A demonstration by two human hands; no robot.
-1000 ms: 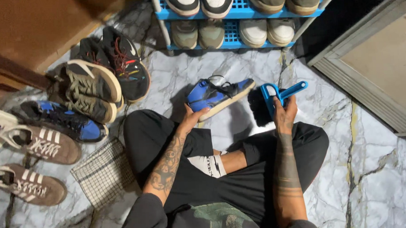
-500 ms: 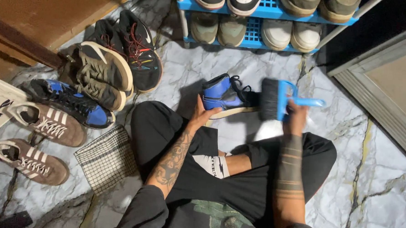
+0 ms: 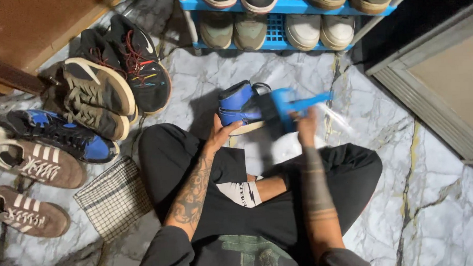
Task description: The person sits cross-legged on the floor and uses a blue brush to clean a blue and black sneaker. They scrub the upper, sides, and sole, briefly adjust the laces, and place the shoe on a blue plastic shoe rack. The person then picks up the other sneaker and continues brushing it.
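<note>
I sit cross-legged on a marble floor. My left hand (image 3: 219, 135) grips a blue and black high-top sneaker (image 3: 239, 104) by its heel, holding it above the floor in front of my knees. My right hand (image 3: 306, 125) holds a blue hand brush (image 3: 291, 105) with black bristles. The bristles lie against the front part of the sneaker and hide it. Brush and hand are motion-blurred.
A blue shoe rack (image 3: 274, 25) with several pairs stands ahead. Several sneakers lie at left, among them a blue and black one (image 3: 61, 134) and brown striped ones (image 3: 38, 165). A checked cloth (image 3: 114, 198) lies by my left knee. A door frame (image 3: 431, 87) is at right.
The sneaker was turned from lying sideways to more upright. The brush moved left from beside the shoe onto its front, and the right hand moved with it.
</note>
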